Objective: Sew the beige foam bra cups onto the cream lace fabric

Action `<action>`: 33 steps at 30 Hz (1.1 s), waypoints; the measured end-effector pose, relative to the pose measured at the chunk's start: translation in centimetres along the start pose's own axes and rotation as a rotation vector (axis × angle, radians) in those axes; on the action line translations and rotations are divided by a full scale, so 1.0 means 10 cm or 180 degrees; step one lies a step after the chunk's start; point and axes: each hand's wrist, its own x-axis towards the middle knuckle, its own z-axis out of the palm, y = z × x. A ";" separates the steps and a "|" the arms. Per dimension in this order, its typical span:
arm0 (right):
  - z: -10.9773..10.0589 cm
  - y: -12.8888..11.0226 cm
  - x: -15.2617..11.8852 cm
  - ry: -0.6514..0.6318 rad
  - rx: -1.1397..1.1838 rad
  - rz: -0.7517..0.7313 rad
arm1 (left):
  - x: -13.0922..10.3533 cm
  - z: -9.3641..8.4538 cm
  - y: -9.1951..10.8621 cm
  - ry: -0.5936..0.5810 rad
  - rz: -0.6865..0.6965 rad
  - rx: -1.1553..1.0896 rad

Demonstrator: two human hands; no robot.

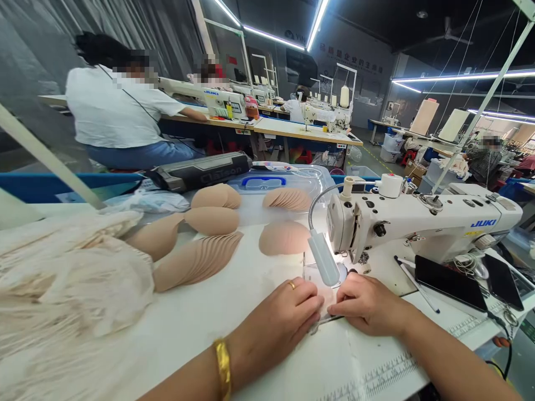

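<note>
My left hand (288,309) rests on the white table in front of the sewing machine (422,217), its fingers bent and drawn together. Facing it, my right hand (368,303) has its thumb and forefinger pinched close to the needle area. A pale, pinkish patch, perhaps thin cloth, shows between the fingertips; whatever the fingers hold is mostly hidden. The machine's lamp (324,259) hangs just above on a bendy metal neck. Beyond my left hand lie fanned stacks of beige oval pads (198,259) and a rounded beige stack (284,238).
Cream fabric (83,273) is heaped at left. A clear lidded box (288,181) stands behind the pads, beside a black case (204,171). A phone (449,282) and a white pen (418,285) lie right of the machine bed. A co-worker (112,106) sits at another table.
</note>
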 end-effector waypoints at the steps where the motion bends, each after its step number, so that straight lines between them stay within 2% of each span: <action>1: 0.00 0.00 0.00 -0.0018 0.0016 0.0011 | 0.00 0.02 0.00 0.0046 0.0041 0.0020; 10: -0.01 0.00 0.00 0.0128 0.0198 0.0017 | 0.02 0.07 0.02 0.0082 0.0069 0.0075; 16: 0.02 0.00 0.00 0.0066 0.0061 0.0305 | 0.04 0.09 0.00 0.0249 0.0124 -0.0158; 29: 0.16 0.08 0.04 0.0112 -0.0357 0.0832 | 0.24 0.09 -0.20 0.0023 -0.0019 -0.0108; 33: 0.17 0.09 0.06 0.0117 -0.0426 0.0928 | 0.28 0.10 -0.26 0.0134 0.0019 -0.0185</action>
